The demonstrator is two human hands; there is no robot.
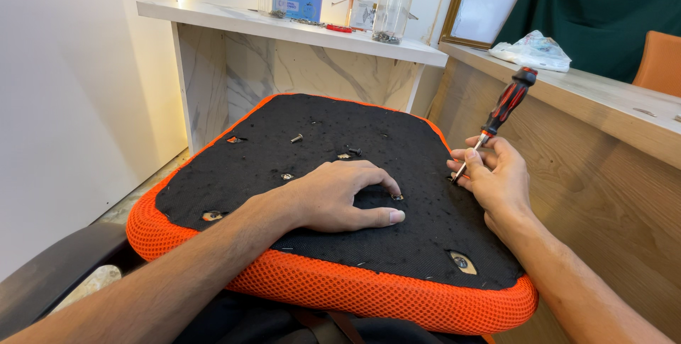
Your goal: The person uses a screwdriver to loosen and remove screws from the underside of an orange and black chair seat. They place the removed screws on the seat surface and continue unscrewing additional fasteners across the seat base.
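Head view: we see an upturned seat cushion [333, 174], black underside with orange mesh rim, lying across our lap; our left hand [340, 198] presses flat on it near the middle, fingers spread and gripping nothing; our right hand [496, 177] at the right edge is closed around the shaft of a red-and-black screwdriver [505, 106], tip down; we judge a fastener there is being worked, so the tip needs seating squarely; that fastener is hidden by fingers; a loose screw [296, 138] lies toward the far edge.
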